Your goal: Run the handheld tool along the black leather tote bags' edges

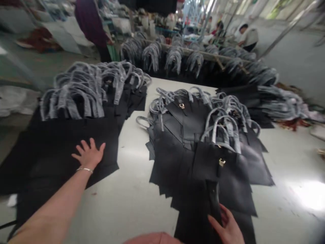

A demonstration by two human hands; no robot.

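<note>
My left hand (pixel 90 154) reaches over a stack of black bag panels (pixel 63 135) on the left, fingers spread and holding nothing; whether the palm touches the panel is hard to tell. Handles wrapped in clear film (pixel 76 98) lie along the far edge of that stack. At the lower right, my right hand (pixel 226 225) has its thumb and fingers around a black strap (pixel 213 196). The strap lies over a black bag panel (pixel 232 176) with a gold clasp (pixel 221 162) and wrapped handles (pixel 228 127).
More black panels (pixel 170 145) overlap in a pile on the white table (pixel 134 169). A rack (pixel 198 51) behind carries several rows of wrapped handles. Another heap of wrapped handles (pixel 281 101) sits at the right. A person in a dark purple top (pixel 91 23) stands beyond the table.
</note>
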